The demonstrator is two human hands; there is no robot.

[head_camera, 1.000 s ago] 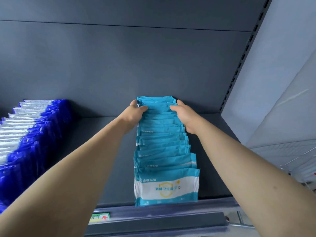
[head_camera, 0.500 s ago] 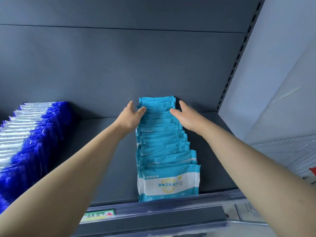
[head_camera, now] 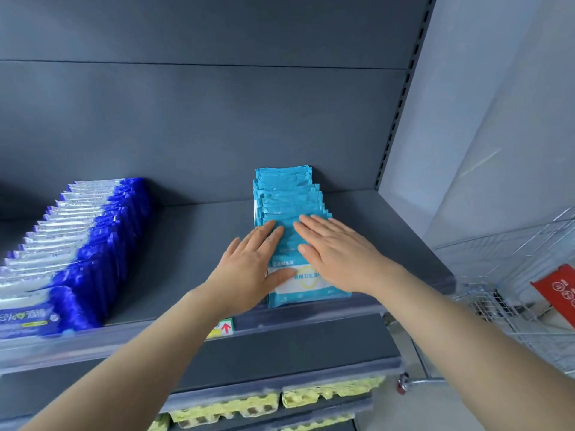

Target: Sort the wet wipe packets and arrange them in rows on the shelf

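A row of teal wet wipe packets (head_camera: 286, 194) runs from the shelf's front lip back to the rear panel, overlapping one another. My left hand (head_camera: 249, 262) lies flat with straight fingers on the left side of the front packets. My right hand (head_camera: 336, 253) lies flat beside it on the right side of the same packets, covering part of the white label. Further left, a second row of dark blue and white packets (head_camera: 81, 241) stands on the same grey shelf (head_camera: 193, 244).
The shelf's clear front lip carries a small price tag with a red arrow (head_camera: 224, 328). Yellow egg cartons (head_camera: 329, 393) sit on the shelf below. A wire shopping cart (head_camera: 516, 284) with a red sign (head_camera: 560, 290) stands at the right.
Both hands have come forward from the sides of the teal row's back end and now press flat on its front packets. The view has tilted downward, showing the lower shelf and the cart.
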